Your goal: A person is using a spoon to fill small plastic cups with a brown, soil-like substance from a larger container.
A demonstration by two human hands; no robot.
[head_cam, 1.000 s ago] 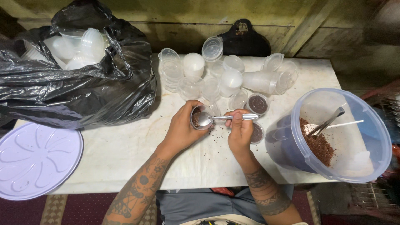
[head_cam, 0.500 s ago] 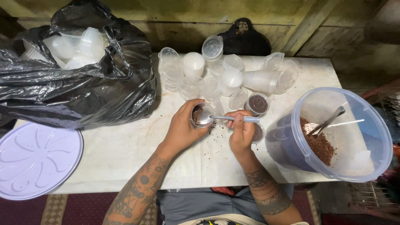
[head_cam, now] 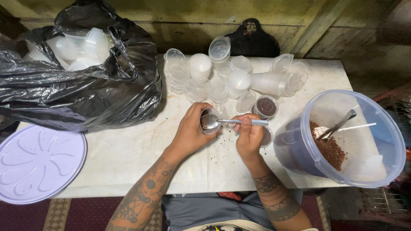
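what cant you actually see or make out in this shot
- Head view: the small cup is mostly wrapped by the left hand; the spoon bowl covers its fill.
- The filled cup sits half behind the right hand.
- The black bag hides most of its cups.
- The round lid is cut off by the left edge.

Bright overhead light on centre; dim, curved edges; sharp focus.

Both tattooed forearms rise from the bottom edge and angle inward toward each other. The left hand [head_cam: 190, 132] is curled, fingers wrapped round in a closed grip, thumb side turned toward the other hand. The right hand [head_cam: 249, 136] sits just beside it, fingers folded into a pinching grip, knuckles up, wrist bent slightly inward. The hands are near but apart.
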